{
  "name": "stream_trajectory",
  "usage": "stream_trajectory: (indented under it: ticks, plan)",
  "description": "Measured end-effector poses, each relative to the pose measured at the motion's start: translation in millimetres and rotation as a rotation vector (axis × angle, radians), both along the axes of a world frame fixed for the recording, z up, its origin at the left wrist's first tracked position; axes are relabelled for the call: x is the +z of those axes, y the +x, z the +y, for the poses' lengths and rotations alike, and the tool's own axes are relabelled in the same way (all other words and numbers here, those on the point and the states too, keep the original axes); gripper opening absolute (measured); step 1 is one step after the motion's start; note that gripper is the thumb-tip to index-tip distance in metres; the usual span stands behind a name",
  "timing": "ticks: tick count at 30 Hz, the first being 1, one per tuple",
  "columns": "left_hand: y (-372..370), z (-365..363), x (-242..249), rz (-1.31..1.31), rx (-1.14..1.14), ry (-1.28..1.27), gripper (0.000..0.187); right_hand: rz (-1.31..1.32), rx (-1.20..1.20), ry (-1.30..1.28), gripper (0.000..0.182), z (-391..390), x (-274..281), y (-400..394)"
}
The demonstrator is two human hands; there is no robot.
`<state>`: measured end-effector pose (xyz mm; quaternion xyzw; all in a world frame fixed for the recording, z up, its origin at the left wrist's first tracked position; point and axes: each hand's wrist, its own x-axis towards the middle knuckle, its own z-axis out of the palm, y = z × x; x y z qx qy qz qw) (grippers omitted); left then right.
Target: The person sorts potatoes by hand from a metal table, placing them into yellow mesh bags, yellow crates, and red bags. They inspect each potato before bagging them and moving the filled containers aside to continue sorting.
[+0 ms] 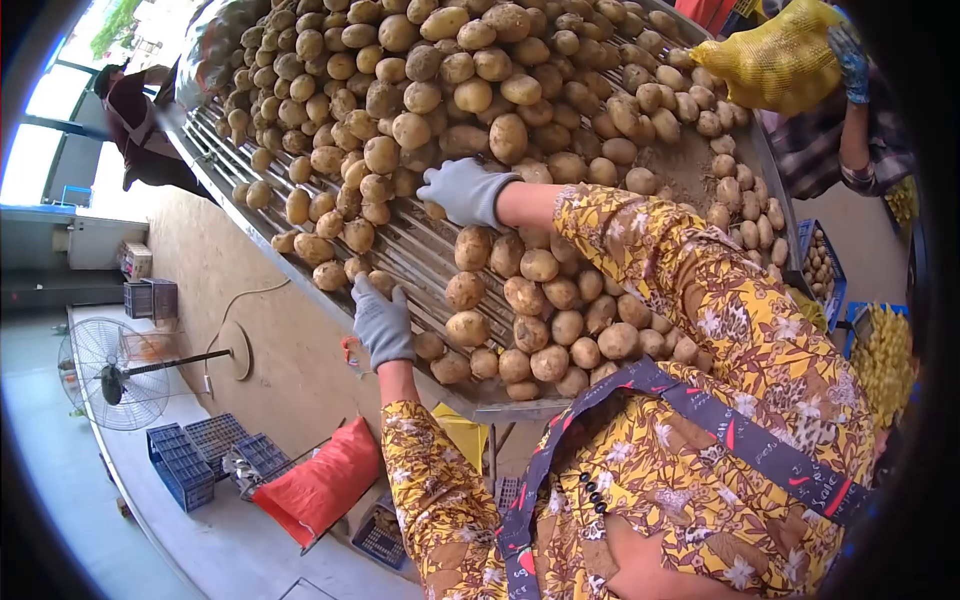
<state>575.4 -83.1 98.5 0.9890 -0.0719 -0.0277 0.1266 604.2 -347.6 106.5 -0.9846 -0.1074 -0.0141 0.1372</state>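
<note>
My left hand [382,322], in a grey glove, is at the near left edge of a slatted metal sorting table [225,165]. Its thumb and fingers are apart, and the fingertips reach a potato [382,283] at the edge. Farther in, my right hand [465,190], also grey-gloved, lies palm down with fingers spread, pointing left. A potato [433,210] shows partly under its fingers. Between my hands runs a strip of bare slats. A large heap of earthy potatoes [410,130] covers the far part, and a smaller group [550,320] lies in front of me.
Across the table, a person's blue-patterned glove [848,60] holds a yellow mesh sack [780,60]. Another person [140,130] stands at far left. A fan [115,375], plastic crates [180,465] and a red sack [325,480] are on the floor side. Crated potatoes [820,265] stand right.
</note>
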Motion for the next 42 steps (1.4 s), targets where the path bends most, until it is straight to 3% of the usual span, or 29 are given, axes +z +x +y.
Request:
stream_trajectory:
  ticks: [3,8,11,12,14,16,17,18,19,21,24,26,38,42]
  plan:
    - [-3,-2,-5,-0.009,0.005,0.017,0.070,0.068,0.077,-0.406,0.023,18,-7,27]
    - [-3,-1,-4,0.006,0.004,0.002,0.068,0.167,0.071,-0.455,0.025,11,1,26]
    - [-7,14,-16,-0.034,-0.032,-0.215,0.065,-0.046,-0.118,0.371,0.048,-9,4,-21]
    - [-8,21,-27,-0.094,-0.084,-0.357,0.062,0.109,-0.218,0.597,0.055,-13,28,-39]
    - [-19,15,-10,0.260,0.077,-0.929,0.051,0.389,-0.313,1.249,0.055,-22,-7,-66]
    - [-21,5,-4,0.488,0.120,-1.252,0.044,0.288,-0.350,1.233,0.064,-22,-7,-105]
    - [-17,-4,-4,0.505,0.035,-1.272,0.044,0.421,-0.403,0.950,0.068,-27,18,-119]
    - [-4,-1,-27,0.574,-0.096,-1.254,0.047,0.415,-0.336,0.975,0.067,-23,6,-122]
    - [1,-9,-22,0.793,0.093,-1.232,0.053,0.411,-0.372,0.938,0.067,-18,9,-121]
    - [-8,-27,-18,0.921,0.123,-1.240,0.054,0.545,-0.354,0.919,0.070,-13,8,-110]
    - [-7,-47,-11,0.957,0.112,-1.245,0.055,0.681,-0.205,0.869,0.080,-18,-45,-68]
    - [-5,-53,-8,0.965,0.096,-1.246,0.056,0.824,-0.042,0.834,0.073,-29,-28,-58]
    - [-8,-34,-18,0.978,0.139,-1.298,0.060,0.513,0.075,1.427,0.070,41,-29,-84]
    - [-28,20,-45,0.941,0.202,-1.443,0.061,0.296,0.067,1.270,0.064,79,0,-109]
